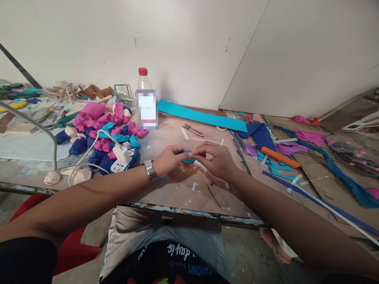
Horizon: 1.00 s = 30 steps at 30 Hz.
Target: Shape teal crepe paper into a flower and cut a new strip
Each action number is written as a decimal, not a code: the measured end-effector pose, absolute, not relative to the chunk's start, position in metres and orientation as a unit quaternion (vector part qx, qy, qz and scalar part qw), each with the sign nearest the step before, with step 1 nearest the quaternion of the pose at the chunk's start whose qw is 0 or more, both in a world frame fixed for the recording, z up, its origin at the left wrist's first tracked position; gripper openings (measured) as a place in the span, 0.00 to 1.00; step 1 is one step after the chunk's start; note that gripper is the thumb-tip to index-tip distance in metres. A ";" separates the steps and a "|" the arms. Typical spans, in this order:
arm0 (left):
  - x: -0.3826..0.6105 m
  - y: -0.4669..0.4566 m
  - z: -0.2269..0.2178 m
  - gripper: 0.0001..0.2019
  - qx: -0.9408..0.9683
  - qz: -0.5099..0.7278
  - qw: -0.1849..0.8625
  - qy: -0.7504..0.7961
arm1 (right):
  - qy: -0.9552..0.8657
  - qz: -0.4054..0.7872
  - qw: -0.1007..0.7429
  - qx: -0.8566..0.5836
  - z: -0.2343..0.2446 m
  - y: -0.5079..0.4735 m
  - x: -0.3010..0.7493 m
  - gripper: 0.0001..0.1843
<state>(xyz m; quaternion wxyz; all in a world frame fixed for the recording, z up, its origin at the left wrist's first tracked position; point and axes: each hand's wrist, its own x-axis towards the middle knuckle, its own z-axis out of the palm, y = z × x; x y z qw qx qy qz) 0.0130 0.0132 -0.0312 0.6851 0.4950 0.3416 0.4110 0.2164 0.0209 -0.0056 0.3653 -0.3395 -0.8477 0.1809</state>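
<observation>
Above the front middle of the table, my left hand (170,160) is closed in a pinch around a small turquoise-blue piece (188,158), which looks like cloth or soft sheet. My right hand (215,159) meets it from the right, thumb and fingertips pinched together at the edge of the same piece. Most of the piece is hidden by my fingers. Thread snips (194,130) with pinkish handles lie just behind my hands. Small white strips (194,186) and a thin dark strip (213,196) rest on the tabletop in front of them.
Left: a heap of pink and blue cloth bundles (89,118), a power strip (122,161) with a white charger. Behind: a red-capped bottle (143,83) and a long turquoise strip (201,116). Right: an orange-handled cutter (280,157), a metal ruler (241,154) and a long white rod (340,207).
</observation>
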 end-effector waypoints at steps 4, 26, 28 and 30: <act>0.014 0.014 -0.032 0.17 0.475 0.416 0.697 0.341 | -0.850 0.185 0.362 -0.334 -0.006 0.023 0.218 0.11; 0.014 0.014 -0.036 0.14 0.506 0.415 0.671 0.349 | -0.847 0.195 0.354 -0.344 -0.009 0.023 0.216 0.09; 0.014 0.014 -0.036 0.13 0.503 0.420 0.672 0.346 | -0.850 0.186 0.360 -0.336 -0.010 0.023 0.216 0.09; 0.014 0.014 -0.036 0.13 0.500 0.419 0.674 0.346 | -0.853 0.174 0.370 -0.325 -0.010 0.024 0.216 0.09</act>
